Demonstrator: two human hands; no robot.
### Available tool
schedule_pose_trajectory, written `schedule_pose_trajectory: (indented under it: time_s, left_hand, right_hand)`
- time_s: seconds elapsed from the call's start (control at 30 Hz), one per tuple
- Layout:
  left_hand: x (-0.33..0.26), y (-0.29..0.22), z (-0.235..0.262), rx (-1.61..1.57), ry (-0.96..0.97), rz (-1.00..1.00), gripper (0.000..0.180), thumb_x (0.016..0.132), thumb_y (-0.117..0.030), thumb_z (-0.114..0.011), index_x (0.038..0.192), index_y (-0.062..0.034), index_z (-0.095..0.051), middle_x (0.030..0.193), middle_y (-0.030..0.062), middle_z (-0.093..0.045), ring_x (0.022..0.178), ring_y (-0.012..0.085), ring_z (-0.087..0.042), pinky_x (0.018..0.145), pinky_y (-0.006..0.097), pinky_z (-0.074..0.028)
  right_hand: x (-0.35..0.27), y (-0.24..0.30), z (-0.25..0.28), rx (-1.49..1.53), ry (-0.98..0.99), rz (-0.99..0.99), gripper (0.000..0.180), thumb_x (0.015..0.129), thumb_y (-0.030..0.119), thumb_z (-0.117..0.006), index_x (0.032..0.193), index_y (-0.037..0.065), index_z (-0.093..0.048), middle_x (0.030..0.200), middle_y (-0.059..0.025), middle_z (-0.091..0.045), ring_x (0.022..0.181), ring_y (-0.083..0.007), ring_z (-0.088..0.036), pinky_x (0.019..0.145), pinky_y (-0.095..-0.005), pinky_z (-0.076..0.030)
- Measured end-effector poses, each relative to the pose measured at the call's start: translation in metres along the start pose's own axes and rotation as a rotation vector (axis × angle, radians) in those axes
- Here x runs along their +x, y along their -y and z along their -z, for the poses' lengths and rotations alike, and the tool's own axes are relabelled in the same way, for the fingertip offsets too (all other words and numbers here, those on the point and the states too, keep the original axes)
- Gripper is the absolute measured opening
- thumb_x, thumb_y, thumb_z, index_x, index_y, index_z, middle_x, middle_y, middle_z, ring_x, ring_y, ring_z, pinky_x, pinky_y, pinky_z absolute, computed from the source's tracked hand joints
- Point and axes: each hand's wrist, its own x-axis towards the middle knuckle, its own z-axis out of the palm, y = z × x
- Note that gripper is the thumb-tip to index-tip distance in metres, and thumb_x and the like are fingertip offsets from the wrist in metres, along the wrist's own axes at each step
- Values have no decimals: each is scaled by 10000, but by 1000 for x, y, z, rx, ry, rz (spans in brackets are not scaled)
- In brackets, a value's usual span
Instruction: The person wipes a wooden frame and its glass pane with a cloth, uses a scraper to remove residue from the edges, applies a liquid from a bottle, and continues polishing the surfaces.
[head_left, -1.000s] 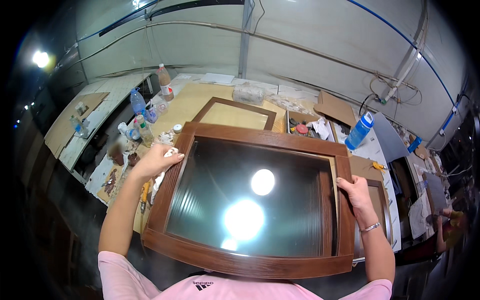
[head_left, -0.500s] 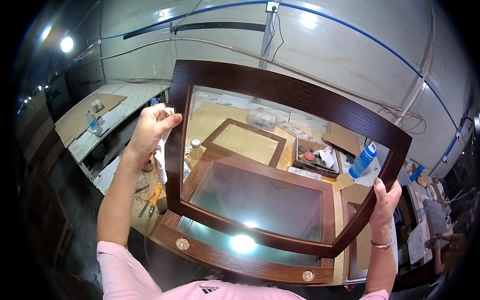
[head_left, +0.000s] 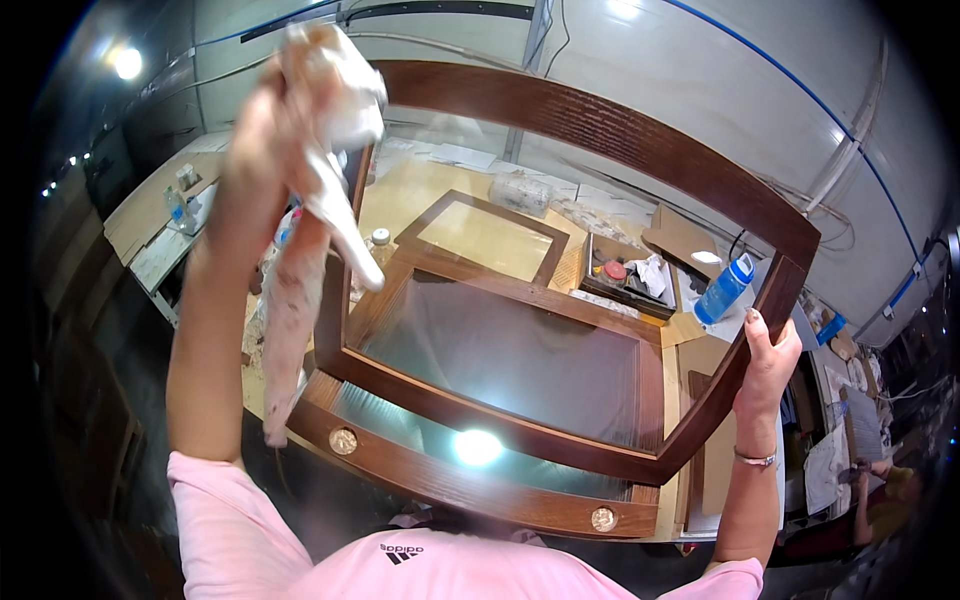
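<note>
A dark brown wooden door frame (head_left: 560,108) is held up and tilted over the bench. My right hand (head_left: 770,362) grips its right side, thumb on the near face. At the upper left corner, my left hand (head_left: 258,135), smeared by motion, is closed on a white cloth (head_left: 352,105). Long ends of the cloth hang down, one stained pinkish brown. Whether the cloth touches the frame I cannot tell. Beneath lies a second brown door (head_left: 470,488) with a glass panel and two round hinge holes along its near rail.
On the bench (head_left: 400,210) behind are a smaller wooden frame (head_left: 425,215), a box of odds and ends (head_left: 625,290), a blue water bottle (head_left: 724,290) and a white-capped jar (head_left: 380,240). A side table (head_left: 160,265) stands left. Another person (head_left: 880,500) is at far right.
My left hand has left the frame's left side and risen with the cloth, which now hangs loose. The frame has tilted, its top edge moving up in view. My right hand keeps its grip.
</note>
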Motion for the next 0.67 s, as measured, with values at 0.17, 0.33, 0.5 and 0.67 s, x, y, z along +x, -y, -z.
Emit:
schedule_pose_trajectory:
  time_s: [0.17, 0.33, 0.5, 0.67]
  left_hand:
    - [-164, 44, -29, 922, 350, -133, 696, 735, 29, -685, 1406, -9, -503, 1298, 213, -501, 1175, 393, -567, 933, 418, -511]
    - [-195, 21, -104, 363, 579, -239, 346, 741, 17, -670, 1081, -34, -638, 963, 118, -653, 874, 286, -651, 730, 383, -564]
    - [-179, -5, -165, 284, 539, -618, 271, 740, -132, -700, 1003, -106, -642, 987, 51, -606, 757, 179, -585, 611, 291, -488]
    - [-200, 48, -90, 704, 526, -502, 382, 700, -177, -773, 1082, -176, -744, 951, 31, -615, 736, 163, -587, 620, 321, -491]
  right_hand:
    - [-2, 3, -3, 14, -14, 4, 243, 910, 186, -688, 1043, -5, -620, 968, -20, -641, 865, -82, -542, 825, -257, -447]
    - [-2, 1, 1, -30, -11, 33, 273, 926, 216, -680, 1074, -8, -626, 1002, -30, -650, 895, -92, -558, 852, -273, -448]
    - [-2, 4, 3, 35, -27, 32, 301, 914, 173, -687, 1116, -41, -622, 1034, -56, -670, 907, -103, -578, 873, -272, -462]
    - [-3, 1, 7, -8, 1, 21, 315, 917, 225, -696, 1114, -4, -608, 1041, -45, -650, 922, -104, -571, 898, -275, -445]
